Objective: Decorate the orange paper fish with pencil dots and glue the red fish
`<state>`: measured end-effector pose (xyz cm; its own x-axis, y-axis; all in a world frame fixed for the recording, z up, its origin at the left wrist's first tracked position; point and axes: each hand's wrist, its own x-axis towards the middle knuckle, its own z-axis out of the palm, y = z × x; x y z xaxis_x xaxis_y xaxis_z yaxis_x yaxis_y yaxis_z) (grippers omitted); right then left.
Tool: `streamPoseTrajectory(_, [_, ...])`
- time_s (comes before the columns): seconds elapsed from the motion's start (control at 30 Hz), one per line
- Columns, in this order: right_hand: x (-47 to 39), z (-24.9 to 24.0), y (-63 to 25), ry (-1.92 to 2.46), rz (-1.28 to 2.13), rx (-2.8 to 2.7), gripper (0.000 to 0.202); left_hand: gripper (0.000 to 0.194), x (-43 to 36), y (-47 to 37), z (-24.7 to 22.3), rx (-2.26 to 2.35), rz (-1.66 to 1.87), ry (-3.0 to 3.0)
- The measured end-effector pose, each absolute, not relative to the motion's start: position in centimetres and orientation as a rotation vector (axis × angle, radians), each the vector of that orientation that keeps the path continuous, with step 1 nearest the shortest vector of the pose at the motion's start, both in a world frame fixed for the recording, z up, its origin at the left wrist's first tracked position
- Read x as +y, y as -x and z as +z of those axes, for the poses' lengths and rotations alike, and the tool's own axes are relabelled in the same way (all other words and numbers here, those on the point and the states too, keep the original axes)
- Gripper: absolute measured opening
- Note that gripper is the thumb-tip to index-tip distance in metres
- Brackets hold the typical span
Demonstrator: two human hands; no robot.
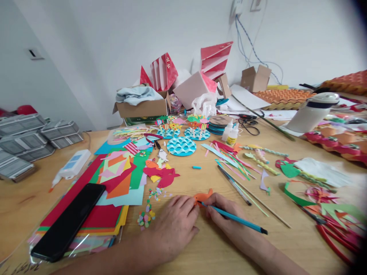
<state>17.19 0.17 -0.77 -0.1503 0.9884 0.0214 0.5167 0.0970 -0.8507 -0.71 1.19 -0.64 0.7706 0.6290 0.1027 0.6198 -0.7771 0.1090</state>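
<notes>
My right hand is closed around a blue felt-tip pen. The pen's dark tip touches an orange paper fish lying on the table. Palm down, my left hand rests at the fish's left end, its fingertips on or against the edge. Its fingers lie forward and its thumb is apart. Beyond both hands is a small blue pen cap. Red paper fish lie to the upper left, and tiny coloured paper dots are scattered beside my left hand.
Coloured paper sheets and a black phone are on the left. Wavy blue discs and glue bottles stand farther back. Paper strips, a wooden stick and red-handled scissors lie to the right.
</notes>
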Motion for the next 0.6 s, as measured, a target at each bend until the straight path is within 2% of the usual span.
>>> streamPoseTrajectory(0.6, [0.32,-1.11,-17.16,1.484,0.927,-1.746,0.011,0.033,1.12,0.81,-0.69,1.027,0.206,-2.884])
